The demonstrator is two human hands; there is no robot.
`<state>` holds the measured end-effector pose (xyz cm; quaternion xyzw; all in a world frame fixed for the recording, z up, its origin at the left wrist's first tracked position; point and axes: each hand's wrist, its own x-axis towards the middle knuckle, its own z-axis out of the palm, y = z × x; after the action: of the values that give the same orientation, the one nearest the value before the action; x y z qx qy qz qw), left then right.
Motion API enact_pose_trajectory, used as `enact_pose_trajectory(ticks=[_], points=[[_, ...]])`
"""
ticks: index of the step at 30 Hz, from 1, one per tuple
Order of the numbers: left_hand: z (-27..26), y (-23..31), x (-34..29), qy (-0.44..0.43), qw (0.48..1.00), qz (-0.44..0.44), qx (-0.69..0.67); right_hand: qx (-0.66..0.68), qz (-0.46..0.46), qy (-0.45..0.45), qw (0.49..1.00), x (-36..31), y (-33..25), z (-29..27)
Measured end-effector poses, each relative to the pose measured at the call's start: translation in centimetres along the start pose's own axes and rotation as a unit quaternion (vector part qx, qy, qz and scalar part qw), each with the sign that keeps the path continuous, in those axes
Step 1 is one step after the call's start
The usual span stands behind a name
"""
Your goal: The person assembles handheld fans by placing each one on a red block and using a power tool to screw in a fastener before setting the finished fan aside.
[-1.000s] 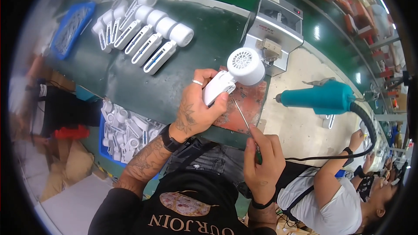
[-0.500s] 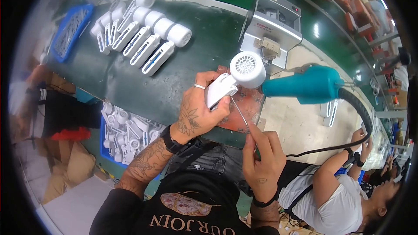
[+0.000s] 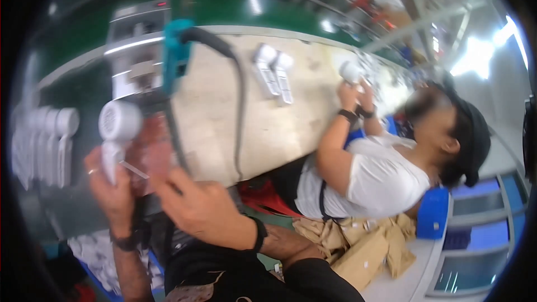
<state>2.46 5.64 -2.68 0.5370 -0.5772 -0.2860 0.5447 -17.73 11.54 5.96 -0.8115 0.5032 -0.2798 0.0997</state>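
My left hand [image 3: 112, 198] is closed round the handle of a small white hair dryer [image 3: 119, 122], its round grilled head up. In my right hand [image 3: 204, 212], a thin metal rod [image 3: 134, 169] is pinched between the fingers. The rod's far end points at the dryer's handle; blur hides whether it touches. Behind both hands lies a reddish mat [image 3: 156, 137] on the table. Beyond the dryer stand a grey box-shaped machine [image 3: 134, 59] and a teal tool [image 3: 178, 59] with a black cord.
Several white dryers [image 3: 50, 140] stand in a row at the left. Two more dryers [image 3: 273, 72] lie on the pale tabletop [image 3: 215, 134]. At the right a co-worker [image 3: 363, 173] in white holds another dryer [image 3: 351, 71]. A bin of white parts [image 3: 92, 260] sits below the table edge.
The view has swung right, so table, machine and hands appear farther left and blurred. The co-worker shows more fully. Both hands keep their hold on dryer and rod.
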Motion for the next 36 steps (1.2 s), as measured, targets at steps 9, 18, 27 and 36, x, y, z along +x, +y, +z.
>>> enact_pose_trajectory(ticks=[9, 18, 27, 36], points=[[1.0, 0.4, 0.2, -0.034, 0.992, 0.027, 0.119, -0.010, 0.030, -0.017, 0.999, -0.7, 0.1, -1.0], [1.2, 2.2, 0.0, -0.013, 0.978, 0.035, 0.204, -0.023, 0.020, -0.027, 0.999, -0.6, -0.3, -0.8], [1.9, 2.3, 0.2, -0.021, 0.973, 0.015, 0.228, -0.047, 0.013, 0.002, 0.999, -0.1, 0.0, 0.0], [1.0, 2.0, -0.6, -0.011, 0.987, 0.023, 0.159, 0.039, 0.041, -0.025, 0.998, -0.3, 0.4, 0.9]])
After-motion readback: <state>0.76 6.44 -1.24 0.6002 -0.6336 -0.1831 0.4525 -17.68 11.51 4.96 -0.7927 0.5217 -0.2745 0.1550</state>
